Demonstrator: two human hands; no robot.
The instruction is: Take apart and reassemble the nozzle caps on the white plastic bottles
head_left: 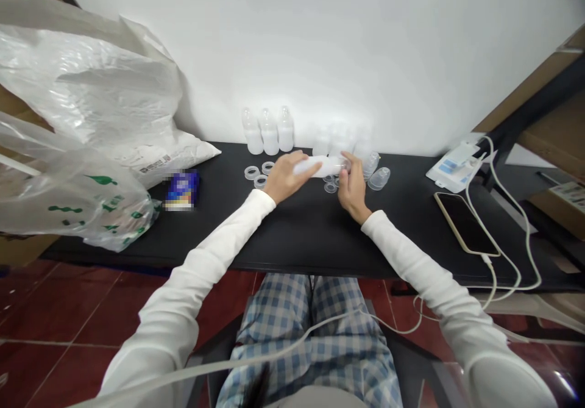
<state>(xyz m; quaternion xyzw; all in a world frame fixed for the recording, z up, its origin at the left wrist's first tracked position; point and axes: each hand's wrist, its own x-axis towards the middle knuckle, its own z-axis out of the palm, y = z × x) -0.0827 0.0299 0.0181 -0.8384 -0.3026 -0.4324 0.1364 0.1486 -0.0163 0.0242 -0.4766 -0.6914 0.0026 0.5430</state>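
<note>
My left hand [286,176] is wrapped round a clear plastic bottle [322,165] held sideways just above the black table [311,231]. My right hand [351,183] is closed at the bottle's mouth end, its fingers pinched there; what they pinch is too small to make out. Three capped white bottles [269,131] stand upright against the wall behind my left hand. Loose plastic rings [258,174] lie to the left of my left hand. Clear caps and domes [375,174] lie just right of my right hand.
Large white plastic bags [91,121] fill the table's left end, with a small blue packet [181,189] beside them. A phone [465,221] on a white cable lies at the right, next to a white packaged item [453,168]. More clear bottles [340,139] stand by the wall.
</note>
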